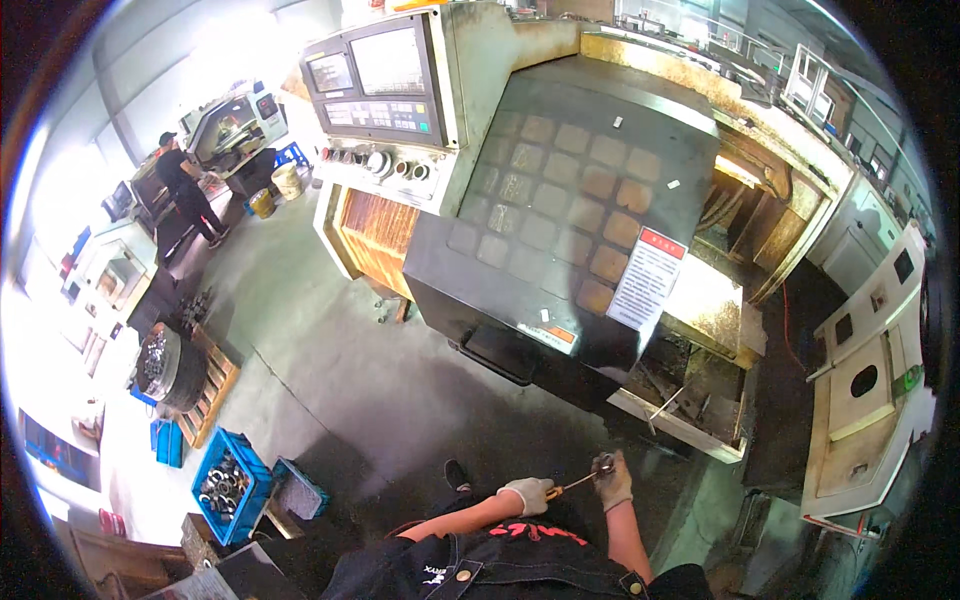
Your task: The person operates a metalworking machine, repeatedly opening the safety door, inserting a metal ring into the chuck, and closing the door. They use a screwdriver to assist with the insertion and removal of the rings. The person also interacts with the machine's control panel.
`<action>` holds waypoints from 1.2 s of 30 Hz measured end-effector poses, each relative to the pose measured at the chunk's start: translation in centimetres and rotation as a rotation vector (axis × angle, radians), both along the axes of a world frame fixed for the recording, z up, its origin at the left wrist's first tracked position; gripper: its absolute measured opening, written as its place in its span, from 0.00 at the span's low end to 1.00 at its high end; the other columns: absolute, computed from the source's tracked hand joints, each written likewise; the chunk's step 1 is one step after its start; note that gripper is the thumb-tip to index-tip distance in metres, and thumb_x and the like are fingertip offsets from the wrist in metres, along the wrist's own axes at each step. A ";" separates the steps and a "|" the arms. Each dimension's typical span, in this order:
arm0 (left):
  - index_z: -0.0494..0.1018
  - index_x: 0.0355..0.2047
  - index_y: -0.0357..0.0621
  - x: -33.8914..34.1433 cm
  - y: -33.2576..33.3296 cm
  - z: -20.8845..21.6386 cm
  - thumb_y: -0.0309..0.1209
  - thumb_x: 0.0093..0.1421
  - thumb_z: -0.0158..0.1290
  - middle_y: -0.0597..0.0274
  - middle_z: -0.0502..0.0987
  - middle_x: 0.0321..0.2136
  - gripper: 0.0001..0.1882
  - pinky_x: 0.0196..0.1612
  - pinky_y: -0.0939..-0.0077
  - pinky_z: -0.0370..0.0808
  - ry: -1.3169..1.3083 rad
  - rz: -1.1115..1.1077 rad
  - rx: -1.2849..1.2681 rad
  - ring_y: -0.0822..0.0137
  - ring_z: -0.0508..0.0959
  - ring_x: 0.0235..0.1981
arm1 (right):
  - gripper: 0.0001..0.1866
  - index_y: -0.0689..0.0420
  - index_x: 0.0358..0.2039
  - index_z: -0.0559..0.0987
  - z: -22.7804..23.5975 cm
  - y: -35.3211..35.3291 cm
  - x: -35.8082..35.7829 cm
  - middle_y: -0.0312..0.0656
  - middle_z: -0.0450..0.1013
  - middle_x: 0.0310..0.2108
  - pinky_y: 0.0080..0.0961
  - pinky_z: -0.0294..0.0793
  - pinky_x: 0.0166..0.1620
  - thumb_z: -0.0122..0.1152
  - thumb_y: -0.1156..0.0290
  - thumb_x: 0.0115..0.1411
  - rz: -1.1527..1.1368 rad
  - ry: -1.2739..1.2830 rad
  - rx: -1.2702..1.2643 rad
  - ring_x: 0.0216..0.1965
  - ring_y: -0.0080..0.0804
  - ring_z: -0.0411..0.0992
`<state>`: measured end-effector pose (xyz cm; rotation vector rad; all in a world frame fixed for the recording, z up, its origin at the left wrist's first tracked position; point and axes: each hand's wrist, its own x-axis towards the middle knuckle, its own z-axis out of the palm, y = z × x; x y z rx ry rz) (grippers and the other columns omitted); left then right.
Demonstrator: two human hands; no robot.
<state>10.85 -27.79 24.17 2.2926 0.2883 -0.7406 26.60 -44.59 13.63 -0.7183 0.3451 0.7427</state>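
While my L hand (528, 495) & R hand (613, 484), both gloved, sit low in the head view, R of ctr., items as follows.

Item 1: hand tool (566, 487), yellow handle (556, 491), thin straight shaft (579, 482). Loc.: betw. my hands, before my waist, on near side of the machine (470, 45). Prob. light & stiff; best held by handle, approx. where I have it. Shaft looks too thin for a firm hold.

Item 2: small metal part (604, 464), dark. Loc.: in R hand, at shaft's far end. Prob. hard, not fragile, poss. slick w/ oil; take by outer edge, fingertips clear of shaft.

Hands: L, fingers curled round handle; R, thumb & fingers pinching the part.

Hard to make out: shaft tip, lost at R hand; can't tell if inside the part or only touching. Part's exact shape, too small. Handle's rear, under L glove. Machine interior, dim, partly behind dark door (540, 215). Blue crate (252, 514): metal pieces (224, 484) too small to sort.
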 end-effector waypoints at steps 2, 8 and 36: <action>0.68 0.45 0.41 -0.6 2.9 -0.9 0.35 0.48 0.49 0.46 0.76 0.38 0.23 0.43 0.55 0.71 -0.061 -0.036 -0.027 0.44 0.76 0.40 | 0.15 0.53 0.24 0.73 0.1 1.0 1.2 0.38 0.72 0.28 0.30 0.73 0.37 0.57 0.55 0.57 -0.041 0.084 0.030 0.34 0.35 0.71; 0.67 0.46 0.42 -2.9 12.4 -4.5 0.33 0.45 0.52 0.43 0.75 0.38 0.25 0.43 0.57 0.71 -0.415 -0.118 -0.309 0.44 0.74 0.41 | 0.15 0.50 0.40 0.74 9.0 8.2 5.4 0.32 0.71 0.32 0.36 0.73 0.43 0.54 0.54 0.60 -0.101 -0.038 0.256 0.37 0.34 0.70; 0.67 0.28 0.44 -20.0 49.4 -1.5 0.30 0.48 0.54 0.55 0.73 0.25 0.08 0.37 0.44 0.75 -0.645 1.533 -1.499 0.53 0.75 0.27 | 0.26 0.54 0.55 0.68 9.0 14.9 12.0 0.36 0.67 0.54 0.35 0.59 0.58 0.47 0.52 0.61 -0.742 -0.546 -0.191 0.54 0.36 0.64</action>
